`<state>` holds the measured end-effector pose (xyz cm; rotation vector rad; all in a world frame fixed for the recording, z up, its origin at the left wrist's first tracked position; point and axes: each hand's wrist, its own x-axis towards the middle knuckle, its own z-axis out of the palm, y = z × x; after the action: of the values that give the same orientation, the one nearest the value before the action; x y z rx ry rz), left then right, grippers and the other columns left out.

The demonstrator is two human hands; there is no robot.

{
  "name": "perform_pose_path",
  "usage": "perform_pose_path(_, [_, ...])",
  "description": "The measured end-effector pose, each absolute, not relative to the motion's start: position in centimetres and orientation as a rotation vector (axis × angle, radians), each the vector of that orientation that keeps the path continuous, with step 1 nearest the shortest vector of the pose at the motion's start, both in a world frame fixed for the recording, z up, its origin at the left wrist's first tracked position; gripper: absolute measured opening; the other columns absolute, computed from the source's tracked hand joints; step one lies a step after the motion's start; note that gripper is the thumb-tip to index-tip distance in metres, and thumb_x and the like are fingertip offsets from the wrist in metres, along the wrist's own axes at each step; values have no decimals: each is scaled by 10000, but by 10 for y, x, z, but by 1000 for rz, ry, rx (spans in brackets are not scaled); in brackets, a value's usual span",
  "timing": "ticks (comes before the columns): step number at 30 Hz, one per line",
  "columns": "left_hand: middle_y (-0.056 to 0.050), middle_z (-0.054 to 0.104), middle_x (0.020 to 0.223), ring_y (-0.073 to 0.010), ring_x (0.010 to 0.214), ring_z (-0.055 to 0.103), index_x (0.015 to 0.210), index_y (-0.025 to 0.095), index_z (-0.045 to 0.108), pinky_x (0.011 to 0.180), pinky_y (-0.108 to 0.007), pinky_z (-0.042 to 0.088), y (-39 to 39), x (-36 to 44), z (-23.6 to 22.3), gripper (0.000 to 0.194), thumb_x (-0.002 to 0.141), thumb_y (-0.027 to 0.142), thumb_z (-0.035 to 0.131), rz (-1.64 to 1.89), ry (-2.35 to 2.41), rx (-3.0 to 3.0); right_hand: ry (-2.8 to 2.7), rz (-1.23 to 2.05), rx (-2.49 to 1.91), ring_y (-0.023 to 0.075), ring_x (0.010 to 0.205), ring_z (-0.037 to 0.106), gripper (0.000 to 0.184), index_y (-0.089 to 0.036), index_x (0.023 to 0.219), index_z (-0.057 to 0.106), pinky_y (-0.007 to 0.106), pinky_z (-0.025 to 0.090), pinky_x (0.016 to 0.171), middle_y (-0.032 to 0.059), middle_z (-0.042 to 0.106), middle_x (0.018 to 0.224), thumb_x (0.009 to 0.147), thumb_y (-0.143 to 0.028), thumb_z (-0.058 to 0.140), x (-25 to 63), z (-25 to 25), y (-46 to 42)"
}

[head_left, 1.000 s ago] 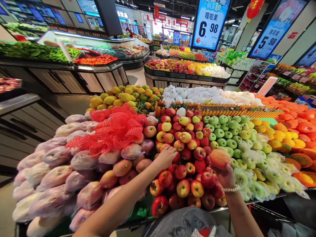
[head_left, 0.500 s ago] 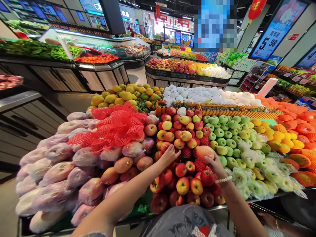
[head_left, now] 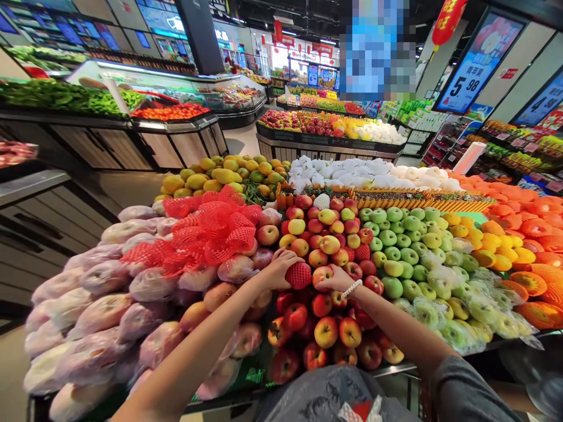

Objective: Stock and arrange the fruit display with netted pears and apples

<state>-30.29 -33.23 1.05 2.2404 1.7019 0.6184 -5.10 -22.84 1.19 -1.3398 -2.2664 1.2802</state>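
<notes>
My left hand [head_left: 280, 271] is closed around an apple in a red foam net [head_left: 299, 275], at the left side of the apple pile. Just to its right, my right hand [head_left: 338, 279], with a pale beaded bracelet at the wrist, grips a bare red-yellow apple [head_left: 322, 276]. Smaller red-yellow apples [head_left: 329, 244] are stacked behind both hands. Larger red apples [head_left: 326, 332] lie in front, close to my body. My fingertips are partly hidden behind the fruit.
Plastic-wrapped apples [head_left: 99, 305] and loose red foam nets [head_left: 211, 231] lie to the left. Green apples [head_left: 400, 240] are heaped to the right, with oranges [head_left: 505, 249] beyond. An orange slatted divider [head_left: 396, 199] runs behind. A pale bag [head_left: 325, 392] is close to my body.
My left hand has moved left and now holds a netted apple. My right hand has moved left from the pile's right side and grips an apple beside it. The view has shifted slightly.
</notes>
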Motion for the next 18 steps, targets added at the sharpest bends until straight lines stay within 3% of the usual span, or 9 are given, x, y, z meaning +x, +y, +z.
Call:
perform_pose_path(3, [-69,647,1287,-318,1290,545,1293,235,633,1239,-564,259,-339,-325,15,717,588,233,760,753,1674,2078,-2360,1203,-1372,317,1043,681,609,-201,937,666,436,548,954,63,724,1061,451,-422,958,-61,14,-234])
perform_pose_path(6, [-82,633,1339,-318,1320,529,1298,221,630,1224,-539,330,-344,-339,10,706,605,264,753,947,1631,1853,-2430,1087,-1394,332,1078,671,619,-200,973,642,435,531,970,93,715,1111,508,-471,947,-72,16,-244])
perform_pose_path(12, [-125,683,1344,-355,1318,590,1303,192,626,1173,-563,426,-356,-338,-1,797,564,365,868,1251,1415,1352,-2325,1095,-1394,344,1153,685,876,-179,1247,492,421,533,968,159,684,1253,601,-566,942,-72,11,-265])
perform_pose_path(18, [-144,737,1270,-377,1281,629,1248,189,683,1160,-541,454,-364,-311,1,858,466,430,940,1562,1283,986,-2448,989,-1279,339,1221,681,820,-217,1328,433,440,522,1016,158,649,1336,723,-493,914,-68,6,-271])
